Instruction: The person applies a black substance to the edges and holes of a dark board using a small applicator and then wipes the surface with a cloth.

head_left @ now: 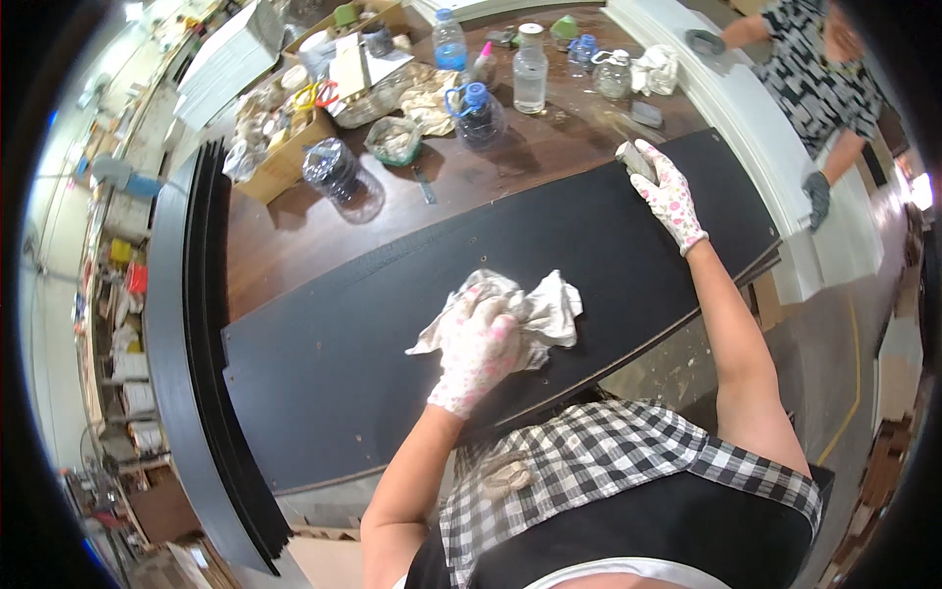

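Surface: brown, shiny top (263, 250), mostly beyond both hands, crowded along its far side.
Panel: long black board (334, 402) lying under the left hand, running up to the right hand at its far end; a few small holes show.
Left hand (479, 339): in a white glove with pink spots, fingers bent over a bunched cloth and pressing it on the panel.
Cloth: crumpled white cloth (554, 309) beneath the left hand, spreading out to both sides.
Right hand (669, 196): gloved alike, narrow around a small greyish block (636, 162) at the panel's far edge.
Bottles: clear bottle (530, 74) and blue-liquid bottle (449, 44), ahead of and left of the right hand; dark bottle with blue cap (478, 118), nearer the left hand.
Left of the left hand: stacked black boards (186, 344), on edge.
Ahead-left of the left hand: filled cardboard box (285, 165), greenish bowl (394, 145).
Co-worker: person in patterned top (819, 83), dark gloves, beyond the right hand.
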Tool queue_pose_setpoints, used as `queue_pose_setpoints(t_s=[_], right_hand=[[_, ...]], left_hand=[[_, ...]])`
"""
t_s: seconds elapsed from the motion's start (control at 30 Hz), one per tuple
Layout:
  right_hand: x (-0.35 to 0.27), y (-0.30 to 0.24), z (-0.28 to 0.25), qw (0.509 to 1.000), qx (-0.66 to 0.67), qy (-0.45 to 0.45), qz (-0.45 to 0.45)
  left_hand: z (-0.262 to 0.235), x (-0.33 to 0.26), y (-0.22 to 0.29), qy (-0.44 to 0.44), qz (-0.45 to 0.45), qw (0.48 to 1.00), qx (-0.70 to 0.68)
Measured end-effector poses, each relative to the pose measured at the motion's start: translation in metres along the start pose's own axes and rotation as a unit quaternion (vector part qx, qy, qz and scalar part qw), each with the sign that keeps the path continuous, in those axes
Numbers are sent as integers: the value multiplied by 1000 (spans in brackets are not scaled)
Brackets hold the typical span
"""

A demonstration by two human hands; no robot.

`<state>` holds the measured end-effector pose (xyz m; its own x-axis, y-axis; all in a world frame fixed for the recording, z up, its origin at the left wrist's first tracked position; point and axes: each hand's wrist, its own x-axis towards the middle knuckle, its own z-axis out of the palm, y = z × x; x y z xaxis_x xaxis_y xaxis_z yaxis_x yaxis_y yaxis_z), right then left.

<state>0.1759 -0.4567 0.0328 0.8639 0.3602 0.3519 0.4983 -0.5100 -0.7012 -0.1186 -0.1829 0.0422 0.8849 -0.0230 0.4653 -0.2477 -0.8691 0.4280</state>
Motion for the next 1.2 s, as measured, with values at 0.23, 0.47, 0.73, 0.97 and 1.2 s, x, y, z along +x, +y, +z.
queue_pose_setpoints(t_s=[0.23, 0.47, 0.73, 0.97, 1.2], right_hand=[[10, -48, 93, 973, 193, -119, -45], [12, -80, 149, 951, 186, -220, -108], [6, -80, 149, 923, 247, -286, -75], [-12, -78, 128, 941, 241, -231, -51], [-65, -114, 41, 922, 334, -197, -14]], left_hand=[[-83, -164, -34, 88, -187, 949, 238], [-153, -386, 69, -20, -461, 765, 450], [9, -265, 83, -105, -511, 849, -80], [17, -236, 46, -116, -421, 859, -267], [-19, -194, 53, -96, -543, 735, -395]])
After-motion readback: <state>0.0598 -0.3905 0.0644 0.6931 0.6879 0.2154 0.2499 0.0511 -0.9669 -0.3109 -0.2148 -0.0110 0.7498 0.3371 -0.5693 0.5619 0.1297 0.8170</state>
